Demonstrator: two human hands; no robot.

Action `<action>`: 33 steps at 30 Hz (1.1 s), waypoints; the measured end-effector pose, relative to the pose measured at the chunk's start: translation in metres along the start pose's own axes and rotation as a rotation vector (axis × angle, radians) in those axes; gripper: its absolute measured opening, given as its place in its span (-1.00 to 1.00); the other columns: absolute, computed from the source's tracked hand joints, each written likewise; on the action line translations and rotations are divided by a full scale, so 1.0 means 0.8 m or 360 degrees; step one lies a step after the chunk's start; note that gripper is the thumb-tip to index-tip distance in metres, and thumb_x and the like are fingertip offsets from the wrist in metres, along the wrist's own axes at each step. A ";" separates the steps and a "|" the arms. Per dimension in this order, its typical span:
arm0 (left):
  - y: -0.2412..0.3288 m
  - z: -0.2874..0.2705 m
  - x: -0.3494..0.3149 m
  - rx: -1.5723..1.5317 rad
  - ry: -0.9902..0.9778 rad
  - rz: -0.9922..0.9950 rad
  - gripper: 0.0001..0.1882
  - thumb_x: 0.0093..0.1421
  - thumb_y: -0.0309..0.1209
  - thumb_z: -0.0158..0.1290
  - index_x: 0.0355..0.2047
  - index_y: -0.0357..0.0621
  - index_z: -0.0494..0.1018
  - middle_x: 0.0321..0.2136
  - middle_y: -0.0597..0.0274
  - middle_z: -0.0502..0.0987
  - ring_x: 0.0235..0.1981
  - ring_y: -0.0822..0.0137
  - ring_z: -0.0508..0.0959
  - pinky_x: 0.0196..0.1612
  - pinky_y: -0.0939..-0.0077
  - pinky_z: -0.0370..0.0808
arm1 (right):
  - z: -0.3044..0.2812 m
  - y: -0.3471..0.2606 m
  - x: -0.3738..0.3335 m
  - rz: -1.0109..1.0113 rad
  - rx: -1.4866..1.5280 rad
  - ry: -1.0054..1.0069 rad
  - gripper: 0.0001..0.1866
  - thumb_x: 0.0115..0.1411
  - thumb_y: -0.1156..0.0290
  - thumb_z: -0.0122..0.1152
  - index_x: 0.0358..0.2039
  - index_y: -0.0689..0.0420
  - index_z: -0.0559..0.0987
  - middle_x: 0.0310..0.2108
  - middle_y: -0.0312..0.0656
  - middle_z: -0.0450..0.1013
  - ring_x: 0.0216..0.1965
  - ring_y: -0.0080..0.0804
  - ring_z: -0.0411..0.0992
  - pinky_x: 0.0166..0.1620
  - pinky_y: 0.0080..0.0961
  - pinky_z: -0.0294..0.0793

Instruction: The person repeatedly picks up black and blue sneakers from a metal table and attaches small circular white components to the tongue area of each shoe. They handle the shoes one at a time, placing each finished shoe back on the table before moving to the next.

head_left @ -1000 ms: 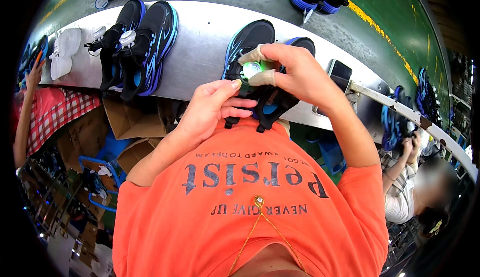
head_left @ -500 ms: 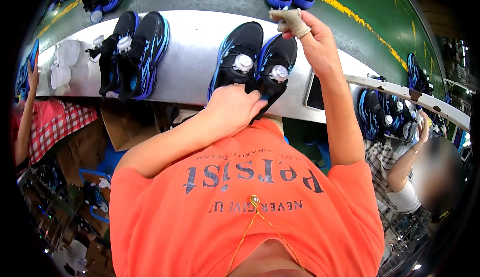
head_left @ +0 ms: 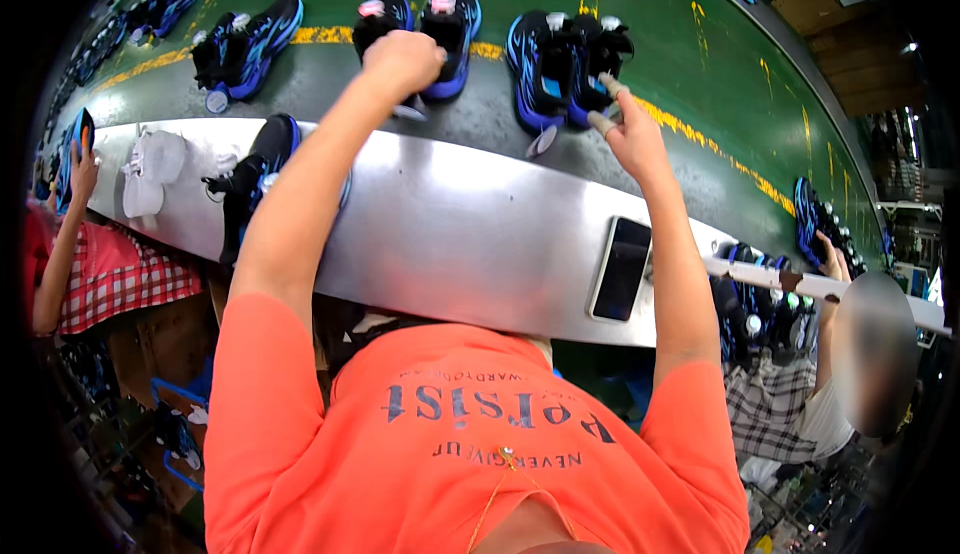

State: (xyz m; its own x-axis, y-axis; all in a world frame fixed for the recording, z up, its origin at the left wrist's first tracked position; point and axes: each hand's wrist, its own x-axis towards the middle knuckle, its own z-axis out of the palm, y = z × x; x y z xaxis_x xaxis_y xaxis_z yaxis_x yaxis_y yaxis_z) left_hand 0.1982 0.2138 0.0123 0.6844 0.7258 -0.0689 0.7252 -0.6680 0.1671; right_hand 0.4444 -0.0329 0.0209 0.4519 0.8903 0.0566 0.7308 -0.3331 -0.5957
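Observation:
My left hand (head_left: pixel 402 62) is closed at the heels of a pair of black-and-blue sneakers on the green conveyor, a left shoe (head_left: pixel 385 12) and a right shoe (head_left: pixel 458 24). Its fingertips are partly hidden. My right hand (head_left: pixel 628 136) reaches to another pair, a left sneaker (head_left: pixel 526 74) and a right sneaker (head_left: pixel 600 42). Thumb and forefinger, both in beige finger covers, are spread by the right shoe's heel; whether they touch it I cannot tell. Hang tags dangle from both pairs.
Before me runs a metal bench (head_left: pixel 450 224) bearing a black phone (head_left: pixel 620 269). A sneaker (head_left: pixel 270 149) stands at its left, partly behind my arm, beside white shoe-shaped pieces (head_left: pixel 150 174). More sneakers (head_left: pixel 255 44) stand on the conveyor (head_left: pixel 690 84). People work at both sides.
The pair of sneakers in front of me has left the bench. My left hand has moved forward to a pair on the conveyor. My right hand now reaches to another pair there.

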 end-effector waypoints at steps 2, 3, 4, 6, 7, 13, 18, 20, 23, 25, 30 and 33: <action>0.064 -0.037 -0.030 0.0144 0.0587 0.0077 -0.75 0.13 -0.23 0.12 -0.42 -0.18 0.59 -0.26 -0.02 0.59 -0.12 -0.02 0.57 -0.13 0.09 0.53 | 0.001 0.012 0.013 0.0018 -0.0182 -0.0147 -0.46 0.11 0.18 0.32 0.14 -0.12 0.46 -0.36 0.01 0.46 -0.31 -0.05 0.45 -0.17 -0.22 0.45; 0.096 -0.047 -0.039 0.0065 0.0409 0.0148 -0.75 0.11 -0.23 0.15 -0.37 -0.18 0.59 -0.22 0.01 0.58 -0.09 -0.01 0.55 -0.11 0.10 0.52 | 0.006 0.021 0.020 0.0049 -0.0278 -0.0083 -0.53 0.10 0.16 0.33 0.03 -0.04 0.53 -0.33 0.04 0.50 -0.27 -0.01 0.47 -0.17 -0.21 0.45; 0.117 -0.058 -0.041 -0.0008 0.0236 0.0193 -0.73 0.08 -0.24 0.19 -0.33 -0.18 0.58 -0.18 0.03 0.57 -0.06 0.01 0.54 -0.09 0.11 0.52 | 0.009 0.022 0.030 0.0034 -0.0273 -0.0083 -0.56 0.09 0.15 0.33 -0.02 -0.01 0.55 -0.33 0.04 0.52 -0.27 0.00 0.48 -0.17 -0.21 0.46; 0.120 0.029 -0.029 -0.0729 0.0864 0.0982 -0.68 0.10 -0.25 0.18 -0.22 -0.20 0.53 -0.11 0.02 0.52 -0.13 -0.03 0.53 -0.05 0.15 0.50 | 0.010 0.005 0.041 -0.0034 -0.0243 -0.0078 -0.60 0.08 0.14 0.34 -0.11 0.05 0.59 -0.34 0.04 0.54 -0.27 0.02 0.49 -0.18 -0.21 0.47; 0.126 0.053 -0.031 -0.0793 0.0565 0.0863 -0.69 0.11 -0.27 0.16 -0.22 -0.21 0.49 -0.12 0.01 0.51 -0.15 -0.07 0.51 -0.07 0.15 0.49 | 0.001 -0.019 0.031 -0.0073 -0.0205 -0.0112 -0.61 0.06 0.11 0.35 -0.22 0.13 0.62 -0.40 0.01 0.55 -0.33 -0.01 0.51 -0.22 -0.25 0.48; 0.119 0.003 -0.130 -0.0870 -0.0201 0.0953 -0.76 0.20 -0.27 0.07 -0.34 -0.22 0.39 -0.28 -0.02 0.43 -0.20 -0.13 0.48 -0.19 0.06 0.42 | -0.042 -0.100 -0.093 0.0167 0.0011 -0.0568 -0.58 0.03 0.07 0.39 -0.28 0.17 0.61 -0.57 -0.06 0.46 -0.54 -0.21 0.41 -0.39 -0.36 0.40; 0.035 -0.053 -0.282 -0.0416 -0.0401 0.0830 -0.68 0.09 -0.56 0.01 -0.11 -0.31 0.43 -0.02 -0.04 0.45 0.02 -0.10 0.44 0.07 0.16 0.41 | -0.001 -0.177 -0.217 -0.0454 0.0129 -0.0763 -0.66 0.05 0.11 0.34 -0.40 0.15 0.56 -0.60 -0.05 0.47 -0.51 -0.11 0.50 -0.41 -0.28 0.46; 0.027 -0.051 -0.303 -0.0137 0.0159 0.0793 -0.57 0.01 -0.68 -0.08 -0.06 -0.30 0.45 0.02 -0.05 0.45 0.12 -0.09 0.37 0.16 0.22 0.34 | 0.039 -0.192 -0.234 -0.0450 0.0280 -0.0813 -0.69 0.08 0.14 0.30 -0.41 0.14 0.54 -0.56 -0.03 0.48 -0.46 -0.03 0.49 -0.39 -0.25 0.47; 0.058 -0.074 -0.329 -0.0649 0.0355 0.0520 -0.54 -0.03 -0.74 -0.14 -0.10 -0.22 0.49 -0.03 0.03 0.50 0.02 -0.03 0.44 0.10 0.25 0.38 | 0.040 -0.197 -0.241 -0.0395 0.0755 -0.0963 -0.78 0.15 0.30 0.22 -0.25 0.15 0.59 -0.44 -0.02 0.54 -0.41 -0.15 0.54 -0.32 -0.34 0.52; 0.072 -0.062 -0.350 -0.0981 0.0060 0.0307 -0.60 0.11 -0.60 -0.01 0.00 -0.21 0.47 -0.07 0.07 0.52 -0.07 0.08 0.49 -0.02 0.32 0.43 | -0.005 -0.189 -0.229 -0.0272 0.1148 -0.1257 -0.76 0.20 0.39 0.18 -0.13 0.15 0.62 -0.36 -0.11 0.57 -0.40 -0.42 0.54 -0.29 -0.49 0.53; 0.108 -0.005 -0.334 -0.1091 0.0098 0.0143 -0.69 0.17 -0.35 0.12 -0.13 -0.29 0.51 -0.21 -0.02 0.55 -0.19 -0.03 0.51 -0.11 0.24 0.43 | -0.061 -0.134 -0.181 -0.0230 0.0533 -0.0790 -0.38 -0.02 0.49 0.39 0.13 -0.03 0.54 -0.32 -0.36 0.46 -0.45 -0.64 0.32 -0.31 -0.65 0.40; 0.116 0.013 -0.324 -0.1178 0.0143 0.0122 -0.79 0.15 -0.36 0.12 -0.24 -0.20 0.55 -0.29 0.05 0.56 -0.23 -0.02 0.50 -0.14 0.21 0.41 | -0.022 -0.135 -0.166 -0.0443 0.0480 -0.0847 -0.28 -0.07 0.36 0.46 0.18 -0.12 0.48 -0.35 -0.34 0.38 -0.41 -0.49 0.28 -0.26 -0.54 0.39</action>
State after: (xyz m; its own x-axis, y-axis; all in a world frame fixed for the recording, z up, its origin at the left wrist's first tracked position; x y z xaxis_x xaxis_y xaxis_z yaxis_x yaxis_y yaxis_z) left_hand 0.0884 -0.0380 0.0357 0.6991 0.7136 0.0450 0.4138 -0.4551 0.7884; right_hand 0.3144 -0.1203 0.0920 -0.1033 0.9878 -0.1161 0.5736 -0.0362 -0.8183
